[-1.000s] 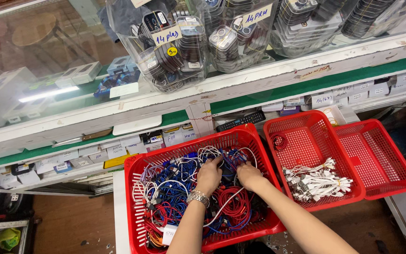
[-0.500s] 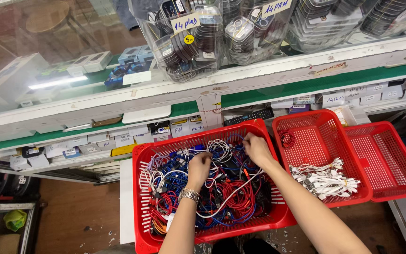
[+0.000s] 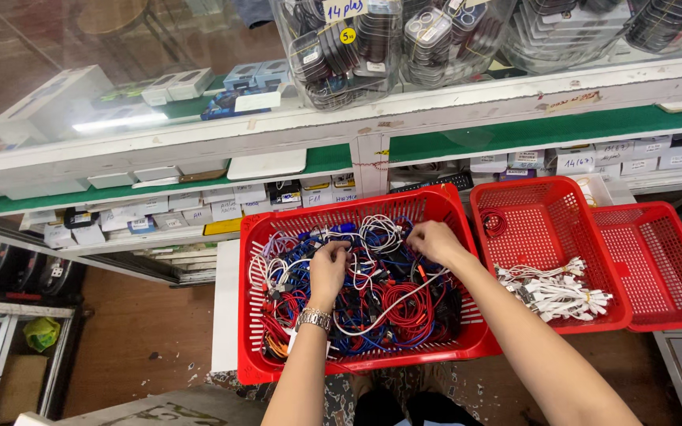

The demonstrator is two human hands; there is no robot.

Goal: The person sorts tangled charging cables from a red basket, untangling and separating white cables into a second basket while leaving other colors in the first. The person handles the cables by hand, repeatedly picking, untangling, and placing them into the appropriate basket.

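Observation:
A red plastic basket on my lap holds a tangle of red, blue, white and black cables. My left hand, with a metal watch at the wrist, is sunk into the middle of the tangle, fingers curled on white and blue cables. Toward the basket's far right, my right hand pinches cables near the back rim. Which single cable each hand grips is hidden by the tangle.
A second red basket to the right holds a bundle of white cables; a third red basket sits further right. Behind them is a glass counter with small boxes and clear bins of phone cases.
Both hands have shifted a little within the tangle, the right hand moving toward the basket's back right. The camera view has drifted slightly.

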